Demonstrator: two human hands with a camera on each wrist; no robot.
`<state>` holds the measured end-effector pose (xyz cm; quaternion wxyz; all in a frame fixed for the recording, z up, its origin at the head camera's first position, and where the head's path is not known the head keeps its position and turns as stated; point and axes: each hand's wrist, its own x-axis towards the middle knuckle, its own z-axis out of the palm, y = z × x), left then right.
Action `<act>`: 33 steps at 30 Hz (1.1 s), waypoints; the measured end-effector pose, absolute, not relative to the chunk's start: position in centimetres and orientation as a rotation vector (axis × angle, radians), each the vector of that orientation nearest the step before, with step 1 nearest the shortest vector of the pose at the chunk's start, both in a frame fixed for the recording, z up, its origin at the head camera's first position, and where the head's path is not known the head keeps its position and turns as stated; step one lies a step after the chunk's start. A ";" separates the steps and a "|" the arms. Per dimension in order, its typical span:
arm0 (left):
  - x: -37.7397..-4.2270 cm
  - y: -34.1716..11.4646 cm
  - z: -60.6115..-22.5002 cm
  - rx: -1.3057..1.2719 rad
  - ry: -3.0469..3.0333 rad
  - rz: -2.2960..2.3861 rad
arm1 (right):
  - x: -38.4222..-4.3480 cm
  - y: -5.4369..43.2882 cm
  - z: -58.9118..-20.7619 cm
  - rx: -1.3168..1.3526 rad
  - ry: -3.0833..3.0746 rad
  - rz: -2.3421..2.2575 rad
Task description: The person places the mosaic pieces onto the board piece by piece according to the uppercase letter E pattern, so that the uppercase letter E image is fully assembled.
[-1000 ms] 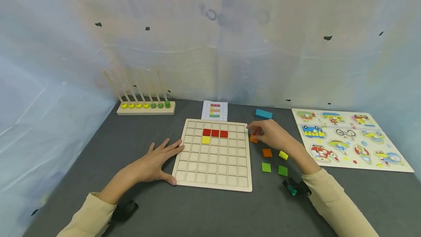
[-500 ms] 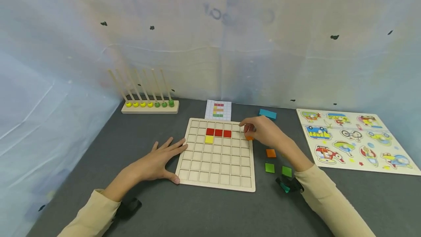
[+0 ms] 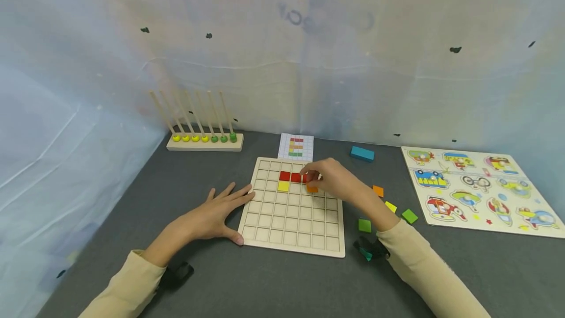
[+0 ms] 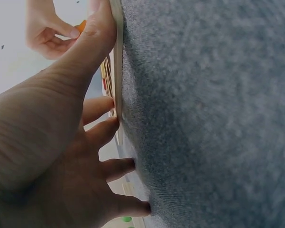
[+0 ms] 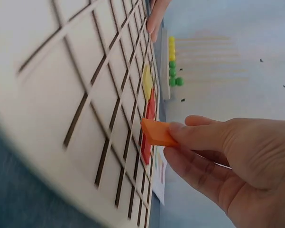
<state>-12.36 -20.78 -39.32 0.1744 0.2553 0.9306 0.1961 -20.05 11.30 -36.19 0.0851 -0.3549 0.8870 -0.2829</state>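
Observation:
My right hand [image 3: 333,178] pinches an orange square tile [image 5: 157,132] between thumb and fingers, just above the wooden grid board [image 3: 282,222]. In the head view the tile hovers near the right end of a row of red tiles [image 3: 285,175]. Below the leftmost red tile, a yellow tile [image 3: 283,186] sits in a cell. My left hand [image 3: 212,217] rests along the board's left edge with its fingers spread and straight. Its thumb touches the board's near left corner, as the left wrist view [image 4: 99,31] also shows.
Loose green [image 3: 364,225], yellow [image 3: 390,206] and orange tiles [image 3: 377,191] lie right of the board. A pattern card [image 3: 284,146] and a blue block [image 3: 362,153] are behind it. A bead stacker [image 3: 204,145] stands back left; a vehicle puzzle [image 3: 481,190] lies right.
My right hand has carried the orange tile from beside the board leftward over it, near the red row. The left hand stays at the board's edge. The head view has shifted slightly.

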 end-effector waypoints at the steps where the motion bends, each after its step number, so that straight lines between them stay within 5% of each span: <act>1: -12.4 -20.8 -39.3 0.724 2.636 0.559 | -20.0 11.0 -36.2 -1.070 2.641 -0.856; 33: -12.3 -20.7 -39.4 0.724 2.645 0.569 | -18.7 5.7 -38.7 -1.228 2.618 -0.895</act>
